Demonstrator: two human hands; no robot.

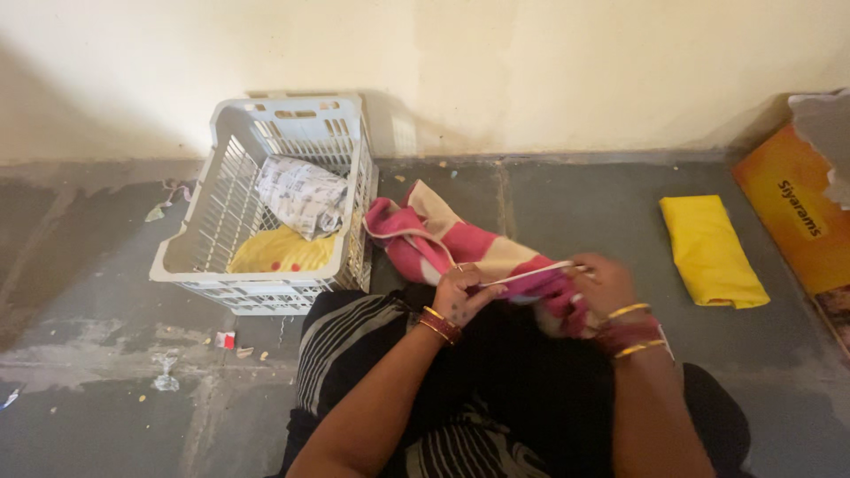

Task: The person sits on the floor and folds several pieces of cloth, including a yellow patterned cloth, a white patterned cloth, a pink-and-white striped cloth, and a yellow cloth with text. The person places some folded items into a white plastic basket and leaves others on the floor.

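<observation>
A pink and cream striped garment [460, 241] lies across my lap and onto the grey floor. My left hand [460, 296] pinches a thin cream drawstring [536, 272] of it, and my right hand [602, 285] grips the garment's bunched end and the string's other end. The string is stretched taut between both hands. I sit on the floor in black striped clothing [354, 354], with bangles on both wrists.
A white plastic basket [208, 243] stands on the floor at the left, holding a white printed cloth [301, 195] and a yellow cloth [279, 252]. A folded yellow cloth [713, 250] lies at the right, near an orange box [792, 212]. A cream wall runs behind.
</observation>
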